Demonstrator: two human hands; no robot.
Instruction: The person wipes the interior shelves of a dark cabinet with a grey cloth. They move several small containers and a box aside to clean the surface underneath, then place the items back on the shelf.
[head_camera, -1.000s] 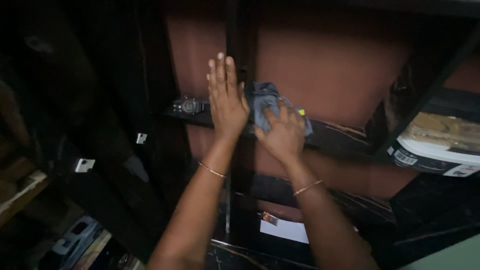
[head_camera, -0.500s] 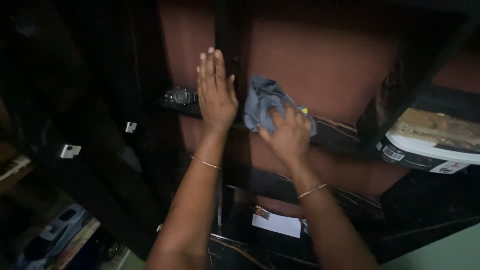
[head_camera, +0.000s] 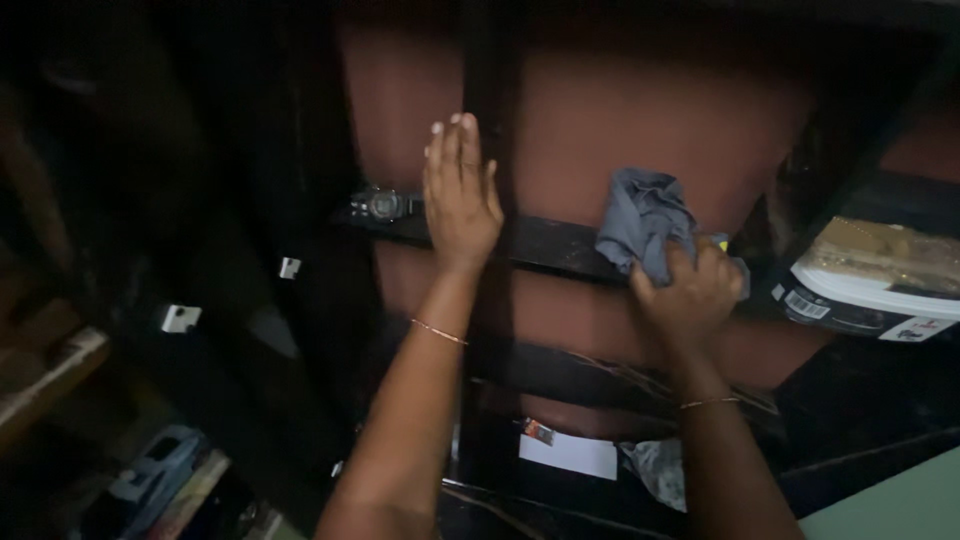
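Dim light is leaving the frame's edges sinking into deep black shadow, while the brown back panel (head_camera: 650, 110) is catching a soft glow; everything is looking slightly blurred and grainy.

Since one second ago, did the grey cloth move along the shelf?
Yes. The grey cloth, under the right hand, slid right, away from the dark vertical post towards the white tub.

A crumpled blue-grey cloth (head_camera: 645, 222) lies against a reddish-brown back panel (head_camera: 640, 120). The shelf (head_camera: 545, 245) is black with thin pale streaks. A black wristwatch (head_camera: 385, 204) sits beside it, a thin gold bangle (head_camera: 438, 332) glints, and a white-rimmed container (head_camera: 870, 285) is at the right.
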